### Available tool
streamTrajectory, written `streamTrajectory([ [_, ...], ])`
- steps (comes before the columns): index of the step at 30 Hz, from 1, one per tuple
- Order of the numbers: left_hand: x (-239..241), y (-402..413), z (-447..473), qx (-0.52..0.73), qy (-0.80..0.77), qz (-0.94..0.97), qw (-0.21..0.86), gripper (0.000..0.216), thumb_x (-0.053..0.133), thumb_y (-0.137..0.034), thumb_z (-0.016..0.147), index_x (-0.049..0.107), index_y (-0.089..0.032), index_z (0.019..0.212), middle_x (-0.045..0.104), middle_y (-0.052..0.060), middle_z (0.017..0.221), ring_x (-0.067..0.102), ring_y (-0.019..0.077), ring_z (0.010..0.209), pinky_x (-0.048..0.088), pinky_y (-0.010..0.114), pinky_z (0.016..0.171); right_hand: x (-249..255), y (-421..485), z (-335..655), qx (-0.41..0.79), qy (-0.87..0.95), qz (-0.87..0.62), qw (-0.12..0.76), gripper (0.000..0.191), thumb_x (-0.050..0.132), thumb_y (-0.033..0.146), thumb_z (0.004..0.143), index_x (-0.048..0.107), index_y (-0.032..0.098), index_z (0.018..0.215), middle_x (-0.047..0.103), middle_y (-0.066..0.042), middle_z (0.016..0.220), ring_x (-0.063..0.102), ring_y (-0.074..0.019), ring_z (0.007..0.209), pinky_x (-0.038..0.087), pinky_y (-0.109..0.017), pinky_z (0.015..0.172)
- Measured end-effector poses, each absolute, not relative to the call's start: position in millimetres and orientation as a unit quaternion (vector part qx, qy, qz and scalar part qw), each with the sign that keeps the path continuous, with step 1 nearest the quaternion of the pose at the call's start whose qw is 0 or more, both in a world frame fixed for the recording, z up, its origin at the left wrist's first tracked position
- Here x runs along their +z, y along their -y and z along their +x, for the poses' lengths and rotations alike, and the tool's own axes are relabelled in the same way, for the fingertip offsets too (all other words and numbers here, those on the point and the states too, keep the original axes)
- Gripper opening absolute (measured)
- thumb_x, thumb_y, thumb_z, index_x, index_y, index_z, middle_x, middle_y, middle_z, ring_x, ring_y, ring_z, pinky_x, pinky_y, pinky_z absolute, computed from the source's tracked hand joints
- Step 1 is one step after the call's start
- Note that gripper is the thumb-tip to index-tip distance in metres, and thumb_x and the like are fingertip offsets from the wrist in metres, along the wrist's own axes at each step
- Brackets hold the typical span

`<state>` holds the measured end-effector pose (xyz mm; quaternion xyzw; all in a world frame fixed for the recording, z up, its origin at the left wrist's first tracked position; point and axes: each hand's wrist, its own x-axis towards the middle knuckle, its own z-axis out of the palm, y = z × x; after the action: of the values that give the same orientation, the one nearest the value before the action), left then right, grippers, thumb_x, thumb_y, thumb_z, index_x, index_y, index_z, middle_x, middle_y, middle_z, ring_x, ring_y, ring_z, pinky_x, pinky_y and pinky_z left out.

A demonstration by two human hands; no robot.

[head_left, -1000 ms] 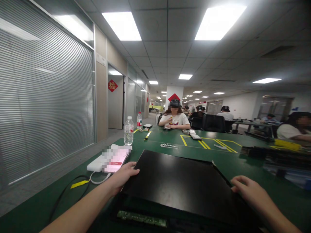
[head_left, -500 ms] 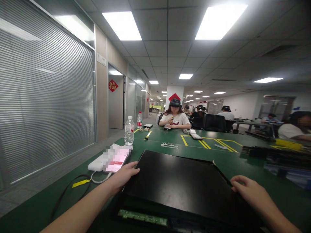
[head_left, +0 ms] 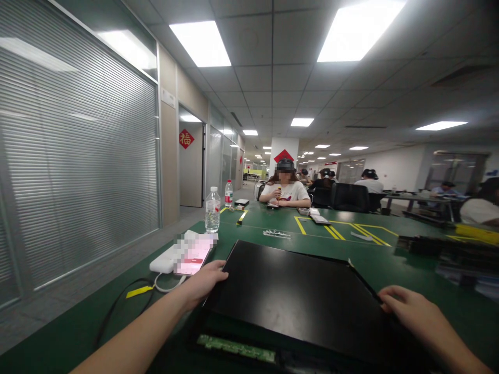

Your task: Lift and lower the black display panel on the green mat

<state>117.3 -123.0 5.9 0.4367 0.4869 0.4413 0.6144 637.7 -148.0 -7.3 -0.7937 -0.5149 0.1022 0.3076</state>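
A large black display panel lies tilted in front of me, its glossy face up. My left hand is closed on its left edge, with the thumb on top and the fingertips partly hidden beyond the rim. At the right edge, my right hand pinches the rim between thumb and fingers. A narrow green circuit board shows along the panel's near side, low in the view. The area under the panel is too dark to make out.
On the green table, a phone, a white power bank and a water bottle stand to the left. Dark stacked parts lie at the right. Another person sits opposite.
The whole view has shifted slightly, so things appear a little further right. Both hands stay on the panel's edges, and the right-hand fingers look more closed on the rim.
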Motion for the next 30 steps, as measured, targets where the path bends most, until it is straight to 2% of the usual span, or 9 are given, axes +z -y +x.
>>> streamTrajectory([
  [4, 4.4, 123.9, 114.8, 0.438, -0.492, 0.447, 0.605, 0.063, 0.083, -0.019, 0.067, 0.067, -0.019, 0.127, 0.088, 0.008, 0.093, 0.084, 0.0355, 0.095, 0.063, 0.042, 0.085, -8.0, 148.0, 636.7, 0.106, 0.509, -0.796, 0.31, 0.022, 0.062, 0.049, 0.066, 0.078, 0.033, 0.069, 0.084, -0.007, 0.074, 0.076, -0.0372, 0.08, 0.052, -0.046, 0.075],
  [11, -0.1, 121.7, 112.9, 0.441, -0.492, 0.454, 0.598, 0.062, 0.085, -0.023, 0.065, 0.066, -0.018, 0.123, 0.087, 0.008, 0.087, 0.084, 0.0366, 0.091, 0.061, 0.041, 0.079, -5.0, 148.9, 633.6, 0.123, 0.503, -0.797, 0.311, 0.022, 0.062, 0.049, 0.063, 0.077, 0.033, 0.067, 0.084, -0.007, 0.073, 0.074, -0.0377, 0.078, 0.052, -0.048, 0.077],
  [17, 7.8, 126.6, 113.7, 0.435, -0.488, 0.467, 0.595, 0.055, 0.081, -0.019, 0.068, 0.064, -0.02, 0.12, 0.086, 0.004, 0.084, 0.083, 0.0309, 0.084, 0.06, 0.039, 0.08, -7.4, 147.6, 637.4, 0.124, 0.505, -0.795, 0.312, 0.024, 0.063, 0.05, 0.065, 0.079, 0.032, 0.07, 0.084, -0.008, 0.074, 0.074, -0.0366, 0.075, 0.053, -0.048, 0.076],
  [25, 4.8, 124.5, 112.8, 0.422, -0.495, 0.483, 0.586, 0.059, 0.082, -0.025, 0.063, 0.062, -0.022, 0.119, 0.084, 0.002, 0.082, 0.083, 0.0325, 0.09, 0.059, 0.04, 0.083, -13.4, 144.6, 644.2, 0.118, 0.522, -0.79, 0.298, 0.029, 0.061, 0.053, 0.069, 0.08, 0.031, 0.075, 0.085, -0.007, 0.076, 0.077, -0.035, 0.074, 0.054, -0.045, 0.072],
  [30, 5.3, 124.0, 113.6, 0.424, -0.49, 0.487, 0.586, 0.055, 0.079, -0.026, 0.063, 0.061, -0.022, 0.115, 0.085, 0.002, 0.084, 0.083, 0.0315, 0.09, 0.06, 0.04, 0.086, -14.6, 144.0, 645.5, 0.108, 0.538, -0.785, 0.287, 0.031, 0.059, 0.054, 0.071, 0.08, 0.031, 0.075, 0.085, -0.008, 0.076, 0.079, -0.0359, 0.078, 0.056, -0.045, 0.072],
])
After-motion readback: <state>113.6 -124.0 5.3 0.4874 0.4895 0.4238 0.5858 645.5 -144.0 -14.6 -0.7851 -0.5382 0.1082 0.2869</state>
